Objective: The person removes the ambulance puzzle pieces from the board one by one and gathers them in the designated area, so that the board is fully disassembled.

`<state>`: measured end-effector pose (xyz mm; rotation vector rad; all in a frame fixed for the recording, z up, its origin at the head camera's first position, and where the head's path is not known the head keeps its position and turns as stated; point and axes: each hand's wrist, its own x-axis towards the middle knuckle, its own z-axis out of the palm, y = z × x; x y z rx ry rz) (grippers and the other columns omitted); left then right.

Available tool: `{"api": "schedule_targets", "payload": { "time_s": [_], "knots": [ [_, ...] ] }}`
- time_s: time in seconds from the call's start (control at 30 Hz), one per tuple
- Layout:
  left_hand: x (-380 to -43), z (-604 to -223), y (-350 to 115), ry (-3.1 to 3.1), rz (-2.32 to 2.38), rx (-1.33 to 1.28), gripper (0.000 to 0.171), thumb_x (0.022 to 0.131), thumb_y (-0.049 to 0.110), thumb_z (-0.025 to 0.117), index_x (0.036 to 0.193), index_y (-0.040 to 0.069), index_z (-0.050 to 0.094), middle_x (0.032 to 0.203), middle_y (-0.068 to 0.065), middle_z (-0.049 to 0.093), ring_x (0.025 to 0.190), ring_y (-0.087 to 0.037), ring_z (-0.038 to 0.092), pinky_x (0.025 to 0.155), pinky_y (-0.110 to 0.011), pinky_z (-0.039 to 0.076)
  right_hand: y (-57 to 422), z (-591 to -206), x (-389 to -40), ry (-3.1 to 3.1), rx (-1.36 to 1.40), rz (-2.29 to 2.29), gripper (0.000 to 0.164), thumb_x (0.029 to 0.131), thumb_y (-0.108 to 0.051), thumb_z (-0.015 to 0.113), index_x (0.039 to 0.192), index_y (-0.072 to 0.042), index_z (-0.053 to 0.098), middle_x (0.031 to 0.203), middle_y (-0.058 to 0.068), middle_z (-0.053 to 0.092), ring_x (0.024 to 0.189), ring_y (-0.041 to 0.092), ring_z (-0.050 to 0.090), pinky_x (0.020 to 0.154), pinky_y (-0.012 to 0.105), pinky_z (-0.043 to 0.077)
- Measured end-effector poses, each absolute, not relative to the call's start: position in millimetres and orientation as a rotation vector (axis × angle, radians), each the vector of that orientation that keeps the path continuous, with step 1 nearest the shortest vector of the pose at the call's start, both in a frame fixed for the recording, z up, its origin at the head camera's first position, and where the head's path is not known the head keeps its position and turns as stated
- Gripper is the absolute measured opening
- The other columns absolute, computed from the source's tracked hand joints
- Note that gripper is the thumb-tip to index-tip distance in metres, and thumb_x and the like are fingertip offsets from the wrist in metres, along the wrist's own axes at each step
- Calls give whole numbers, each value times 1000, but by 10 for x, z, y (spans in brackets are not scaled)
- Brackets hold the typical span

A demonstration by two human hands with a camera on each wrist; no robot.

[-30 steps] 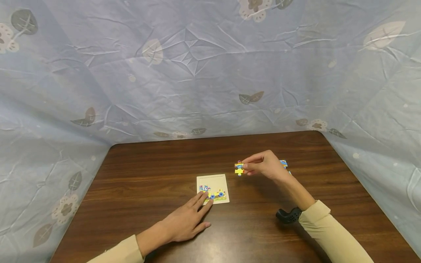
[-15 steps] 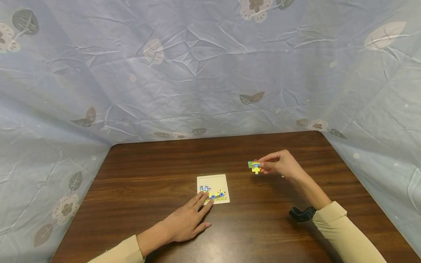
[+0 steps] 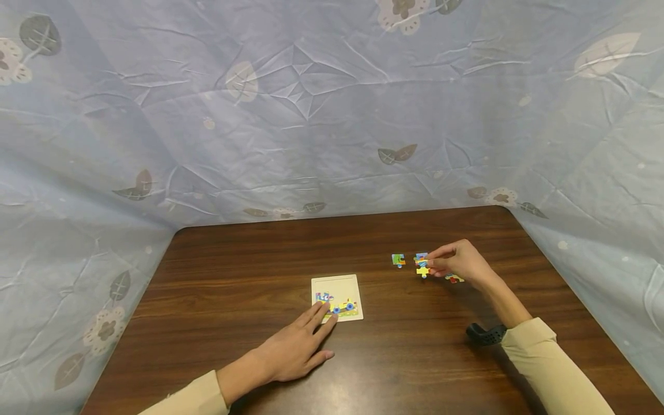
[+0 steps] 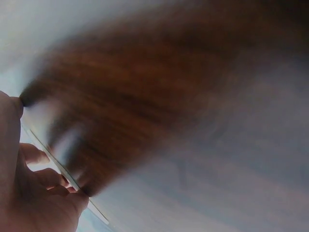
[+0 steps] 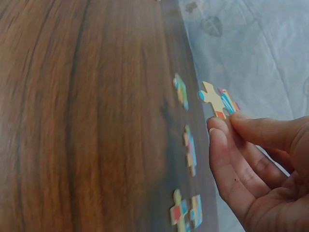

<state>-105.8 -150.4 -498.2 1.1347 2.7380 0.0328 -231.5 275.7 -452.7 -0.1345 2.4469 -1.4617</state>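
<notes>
My right hand (image 3: 459, 264) pinches a yellow and blue jigsaw puzzle piece (image 5: 213, 99) between thumb and fingers, held above the table in the right wrist view. In the head view the piece overlaps another puzzle piece (image 3: 421, 255) lying behind it. My left hand (image 3: 292, 350) lies with fingers stretched out, fingertips on the lower left of a square cream puzzle board (image 3: 336, 285). Joined pieces (image 3: 343, 308) with a yellow vehicle and blue wheels fill the board's lower part; my fingers hide some of them. The board's edge (image 4: 63, 169) shows beside the fingers in the left wrist view.
A green puzzle piece (image 3: 397, 260) lies on the dark wooden table (image 3: 233, 259), left of the right hand. More loose pieces (image 3: 455, 278) lie beneath that hand. A pale blue patterned cloth (image 3: 332, 115) hangs around the table's back and sides. A black band (image 3: 486, 335) is on the right wrist.
My right hand has moved right with the puzzle piece, away from the board and over the loose pieces. The green piece is now uncovered. My left hand has stayed in place.
</notes>
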Motion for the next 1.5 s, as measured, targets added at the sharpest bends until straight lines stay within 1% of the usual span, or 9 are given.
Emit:
{"api": "schedule_targets", "payload": {
  "time_s": [0.2, 0.4, 0.7, 0.8, 1.03, 1.13, 1.33, 1.5],
  "knots": [
    [-1061, -4972, -1506, 2732, 51, 1123, 71, 112, 57, 29, 170, 15, 20, 177, -19, 13, 165, -35, 16, 131, -47, 33, 2814, -4592, -2328, 2458, -113, -1398, 28, 101, -8, 70, 122, 11, 72, 107, 23, 80, 86, 26, 81, 77, 39, 68],
    [-1058, -4978, -1506, 2741, 51, 1136, 71, 112, 57, 29, 170, 15, 21, 177, -20, 14, 165, -35, 18, 130, -47, 34, 2835, -4639, -2334, 2449, -70, -1386, 25, 100, -4, 70, 117, 13, 73, 99, 21, 80, 82, 23, 80, 73, 37, 68],
    [-1054, -4967, -1500, 2737, 42, 1144, 71, 113, 56, 29, 169, 14, 21, 177, -20, 15, 165, -36, 18, 131, -47, 33, 2850, -4652, -2340, 2423, -35, -1354, 22, 100, 0, 66, 116, 14, 74, 102, 21, 79, 83, 22, 80, 73, 34, 68],
    [-1055, -4958, -1496, 2739, 42, 1144, 71, 113, 56, 30, 169, 14, 21, 176, -20, 16, 165, -36, 18, 131, -47, 33, 2855, -4657, -2353, 2443, -43, -1322, 21, 100, 0, 67, 114, 13, 74, 100, 22, 79, 81, 22, 79, 72, 34, 68],
    [-1050, -4931, -1492, 2738, 49, 1142, 70, 113, 56, 30, 169, 14, 22, 176, -20, 17, 165, -36, 19, 131, -46, 33, 2843, -4627, -2380, 2505, -51, -1209, 21, 98, -5, 71, 111, 11, 77, 94, 18, 80, 77, 22, 79, 71, 35, 68],
    [-1048, -4925, -1490, 2732, 55, 1139, 70, 113, 55, 30, 169, 14, 22, 176, -20, 16, 165, -35, 19, 131, -46, 33, 2833, -4622, -2393, 2532, -58, -1163, 21, 97, -5, 71, 109, 10, 78, 92, 17, 80, 76, 21, 78, 70, 36, 67],
    [-1050, -4921, -1486, 2728, 50, 1125, 71, 113, 56, 29, 170, 15, 20, 177, -19, 15, 165, -35, 17, 131, -46, 33, 2821, -4612, -2444, 2588, -51, -1054, 17, 97, -8, 71, 102, 5, 81, 91, 15, 80, 74, 17, 75, 68, 36, 66],
    [-1052, -4919, -1489, 2726, 42, 1125, 71, 113, 56, 27, 170, 15, 19, 177, -19, 15, 166, -35, 16, 131, -46, 33, 2805, -4624, -2478, 2601, -45, -988, 14, 96, -10, 74, 97, 2, 82, 86, 12, 79, 72, 16, 73, 66, 34, 65]
  ]
}}
